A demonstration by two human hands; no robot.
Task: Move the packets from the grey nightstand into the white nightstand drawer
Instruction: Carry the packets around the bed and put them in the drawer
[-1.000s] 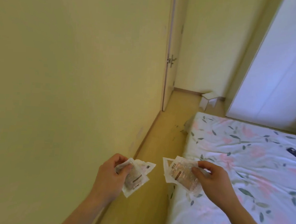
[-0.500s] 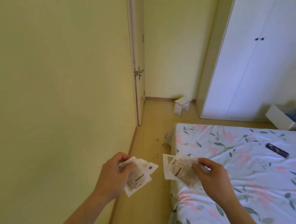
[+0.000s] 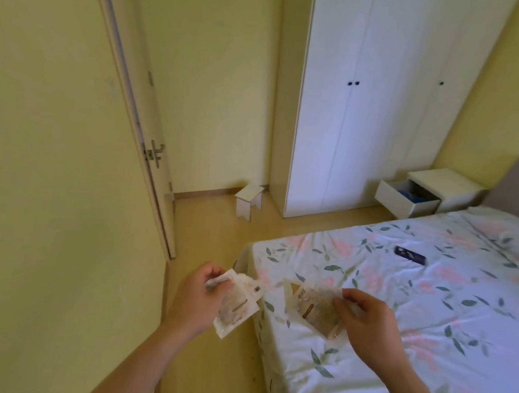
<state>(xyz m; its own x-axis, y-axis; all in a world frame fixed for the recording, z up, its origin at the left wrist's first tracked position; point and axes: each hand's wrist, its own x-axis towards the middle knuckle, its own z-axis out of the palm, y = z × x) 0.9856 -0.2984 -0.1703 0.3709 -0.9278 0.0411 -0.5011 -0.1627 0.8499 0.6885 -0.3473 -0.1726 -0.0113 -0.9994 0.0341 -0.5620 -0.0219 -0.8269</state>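
The bed [image 3: 397,311] fills four o'clock, with a small flat object [image 3: 409,255] lying on it. The nightstand [image 3: 447,185] stands at two o'clock, its drawer [image 3: 404,200] open; the stool [image 3: 249,200] sits at twelve beside the wardrobe [image 3: 379,97].

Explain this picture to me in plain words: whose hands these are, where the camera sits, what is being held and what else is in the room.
There is no machine here. A person wears one wide-angle camera on the head, which looks forward and down, so you see their own two bare hands. The left hand grips a clear packet, and the right hand pinches a second packet in its fingers. To the right lies a bed with a flowered sheet; a small dark object rests on it, too small to name. Beyond the bed, beside the white wardrobe, stands the white nightstand with its drawer pulled open, where the packets should go. A small white stool stands on the floor near the door.
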